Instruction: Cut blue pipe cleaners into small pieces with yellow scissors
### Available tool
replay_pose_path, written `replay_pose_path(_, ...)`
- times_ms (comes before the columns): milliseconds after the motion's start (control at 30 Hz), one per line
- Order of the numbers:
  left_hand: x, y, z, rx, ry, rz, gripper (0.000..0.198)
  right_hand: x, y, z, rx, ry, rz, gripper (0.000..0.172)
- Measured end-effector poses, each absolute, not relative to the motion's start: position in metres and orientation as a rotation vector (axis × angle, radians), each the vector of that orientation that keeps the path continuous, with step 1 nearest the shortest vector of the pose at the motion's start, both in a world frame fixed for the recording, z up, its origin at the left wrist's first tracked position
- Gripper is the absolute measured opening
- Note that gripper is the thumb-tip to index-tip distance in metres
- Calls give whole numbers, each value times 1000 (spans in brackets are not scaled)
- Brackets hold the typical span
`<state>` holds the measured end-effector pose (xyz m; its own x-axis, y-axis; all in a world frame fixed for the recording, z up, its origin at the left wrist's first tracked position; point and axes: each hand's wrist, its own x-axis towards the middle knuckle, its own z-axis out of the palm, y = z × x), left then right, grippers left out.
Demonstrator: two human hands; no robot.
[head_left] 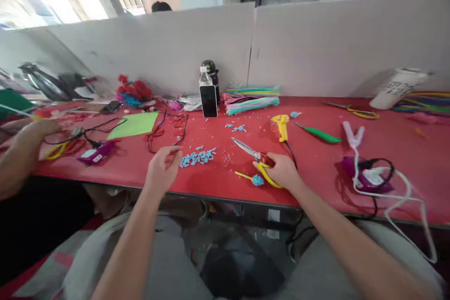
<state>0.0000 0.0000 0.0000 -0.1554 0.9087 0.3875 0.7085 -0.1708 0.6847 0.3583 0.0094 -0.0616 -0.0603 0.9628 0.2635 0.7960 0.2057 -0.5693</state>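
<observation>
Scissors (256, 154) are clamped in R hand (284, 169), blades pointed fwd-L of it; L hand (163, 167) is held loosely curled, fingertips apart, w/ blue pcs (197, 158) strewn just R of it.

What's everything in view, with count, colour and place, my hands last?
scissors: at least two, partly yellow, centre, rear right
small pieces: many, blue, centre
fuzzy balls: two, blue, centre right
glue gun: one, yellow, centre right
tool: one, green, right
phone: one, black, back centre
bottles: two, clear, black, back centre
stem bundles: several, multicoloured, back centre, far right
fluffy pile: one, red, blue, rear left
sheet: one, lime, left
boxes: two, purple, left, right
cords: several, black, white, both sides
cup: one, white, rear right
kettle: one, silver, left
table: one, red, throughout
another person's arm: at least one, bare, left
left hand: one, bare, centre left
right hand: one, bare, on scissors
</observation>
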Motion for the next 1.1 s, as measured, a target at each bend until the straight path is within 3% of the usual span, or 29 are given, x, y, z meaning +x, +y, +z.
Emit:
replay_pose_path(500, 42, 2, -11, 2156, 1508, 1315, 18, 353, 10, -34, -1897, -2040, 298, 38)
replay_pose_path(733, 88, 70, -14, 2351, 1508, 997, 18, 383, 9, 0, -2241, -2268, 209, 44)
replay_pose_path(867, 119, 122, -17, 2364, 1646, 684, 22, 395, 7, -1, -2256, -2272, 253, 43)
replay_pose_path(1100, 144, 173, -37, 2315, 1760, 513, 19, 414, 18, -2, -2210, -2095, 350, 40)
